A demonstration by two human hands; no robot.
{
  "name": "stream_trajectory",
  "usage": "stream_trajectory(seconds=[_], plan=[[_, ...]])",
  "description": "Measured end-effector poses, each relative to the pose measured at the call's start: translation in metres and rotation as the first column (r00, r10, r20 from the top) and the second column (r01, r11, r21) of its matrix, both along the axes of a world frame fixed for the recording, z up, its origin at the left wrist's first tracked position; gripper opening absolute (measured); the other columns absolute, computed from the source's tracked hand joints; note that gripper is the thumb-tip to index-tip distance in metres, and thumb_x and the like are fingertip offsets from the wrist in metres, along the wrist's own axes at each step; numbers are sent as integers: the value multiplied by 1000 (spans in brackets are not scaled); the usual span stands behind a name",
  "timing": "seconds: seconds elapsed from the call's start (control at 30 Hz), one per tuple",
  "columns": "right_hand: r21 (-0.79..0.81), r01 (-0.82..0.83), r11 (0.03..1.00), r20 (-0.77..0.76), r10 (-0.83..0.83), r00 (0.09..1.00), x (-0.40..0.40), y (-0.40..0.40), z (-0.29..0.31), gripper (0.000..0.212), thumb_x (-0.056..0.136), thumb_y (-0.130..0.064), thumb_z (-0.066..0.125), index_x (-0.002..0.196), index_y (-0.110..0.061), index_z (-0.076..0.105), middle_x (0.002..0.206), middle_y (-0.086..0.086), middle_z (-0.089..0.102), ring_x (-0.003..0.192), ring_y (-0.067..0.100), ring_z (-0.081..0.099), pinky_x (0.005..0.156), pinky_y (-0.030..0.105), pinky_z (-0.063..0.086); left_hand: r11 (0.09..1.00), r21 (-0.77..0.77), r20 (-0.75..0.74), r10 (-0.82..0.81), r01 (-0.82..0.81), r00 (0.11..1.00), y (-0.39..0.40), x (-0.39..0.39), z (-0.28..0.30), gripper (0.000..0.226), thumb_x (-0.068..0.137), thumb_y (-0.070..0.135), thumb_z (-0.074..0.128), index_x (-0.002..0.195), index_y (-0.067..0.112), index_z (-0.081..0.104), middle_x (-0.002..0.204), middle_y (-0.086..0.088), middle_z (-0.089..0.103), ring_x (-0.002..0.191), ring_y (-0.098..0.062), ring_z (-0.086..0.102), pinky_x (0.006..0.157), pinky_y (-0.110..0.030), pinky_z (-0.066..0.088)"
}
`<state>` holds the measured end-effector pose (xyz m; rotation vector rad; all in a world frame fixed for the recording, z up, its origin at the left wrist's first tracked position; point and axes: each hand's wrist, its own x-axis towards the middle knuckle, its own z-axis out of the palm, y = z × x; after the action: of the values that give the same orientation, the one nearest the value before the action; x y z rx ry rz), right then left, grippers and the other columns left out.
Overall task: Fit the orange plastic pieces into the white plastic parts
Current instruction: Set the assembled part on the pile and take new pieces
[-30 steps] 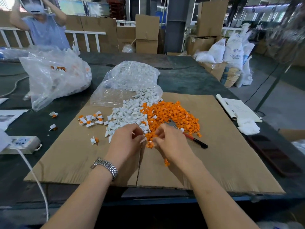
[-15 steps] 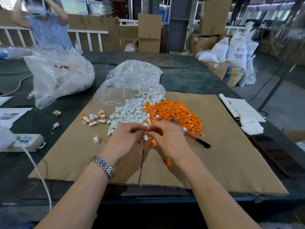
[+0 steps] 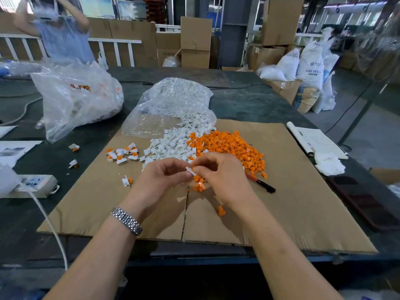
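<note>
A heap of white plastic parts [image 3: 173, 146] lies on the cardboard sheet [image 3: 292, 202], spilling from a clear bag [image 3: 173, 105]. Right beside it sits a heap of orange pieces [image 3: 229, 146]. My left hand [image 3: 160, 178] and my right hand [image 3: 223, 176] meet just above the cardboard, in front of both heaps. Together their fingertips pinch one small white part [image 3: 191, 171]. A few orange pieces [image 3: 199, 186] lie under the hands, one more orange piece [image 3: 221, 210] nearer me. Several fitted white-and-orange parts [image 3: 122, 154] lie to the left.
A red-and-black pen [image 3: 260, 184] lies right of my right hand. A big clear bag [image 3: 75, 98] stands at the back left, a power strip [image 3: 32, 185] with cable at the left, papers [image 3: 318, 141] and a white cloth [image 3: 329, 164] at the right. A person [image 3: 58, 33] stands beyond the table.
Both hands lifted off the cardboard and drew together. A white part now shows between their fingertips. The view shifted slightly.
</note>
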<state>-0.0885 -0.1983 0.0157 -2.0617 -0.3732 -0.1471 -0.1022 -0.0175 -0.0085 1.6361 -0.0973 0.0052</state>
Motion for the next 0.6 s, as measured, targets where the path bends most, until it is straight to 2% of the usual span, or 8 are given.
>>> stream_trajectory(seconds=[0.1, 0.27, 0.33, 0.43, 0.5, 0.6], plan=[[2, -29, 1000, 25, 29, 999, -1, -1, 6, 12, 90, -12, 71, 91, -22, 77, 86, -12, 71, 82, 0, 65, 75, 15, 52, 984, -168, -35, -69, 63, 997, 3, 1, -5, 19, 77, 20, 79, 95, 16, 81, 102, -18, 77, 97, -30, 74, 95, -39, 59], [-34, 52, 998, 37, -50, 998, -5, 9, 4, 5, 89, -17, 70, 92, -21, 71, 79, -11, 66, 72, 5, 62, 68, 25, 55, 974, -218, -9, -61, 58, 998, 0, 3, -7, 37, 72, 27, 85, 106, 15, 80, 113, -17, 76, 110, -33, 72, 102, -43, 55], [-14, 10, 1000, 13, -10, 1000, -5, 7, 5, 9, 90, -18, 71, 97, -23, 71, 82, -10, 65, 71, 5, 61, 67, 22, 53, 956, -284, -8, -80, 74, 997, 0, 3, -6, 35, 76, 21, 83, 109, 9, 79, 116, -20, 74, 113, -35, 71, 99, -41, 56], [43, -143, 989, -62, 146, 987, -6, -2, 6, 24, 90, -13, 72, 112, -24, 70, 90, -6, 64, 78, 7, 62, 72, 20, 52, 905, -418, -24, -104, 84, 994, 3, 3, -4, 24, 82, 4, 72, 105, 6, 79, 111, -23, 74, 107, -33, 73, 88, -33, 60], [33, -172, 985, -43, 173, 984, -7, -5, 6, 28, 91, -13, 72, 116, -23, 70, 94, -5, 66, 86, 10, 64, 79, 26, 55, 887, -454, -34, -111, 83, 993, 4, 2, -1, 20, 82, 0, 69, 98, 7, 79, 103, -21, 76, 99, -31, 75, 82, -31, 61], [67, -163, 984, 19, 162, 987, -9, -6, 6, 25, 90, -15, 73, 115, -20, 72, 94, -3, 68, 86, 11, 65, 83, 32, 55, 891, -447, -42, -114, 84, 993, 3, 2, 2, 17, 81, -1, 70, 96, 4, 76, 103, -24, 75, 98, -32, 75, 82, -32, 61]])
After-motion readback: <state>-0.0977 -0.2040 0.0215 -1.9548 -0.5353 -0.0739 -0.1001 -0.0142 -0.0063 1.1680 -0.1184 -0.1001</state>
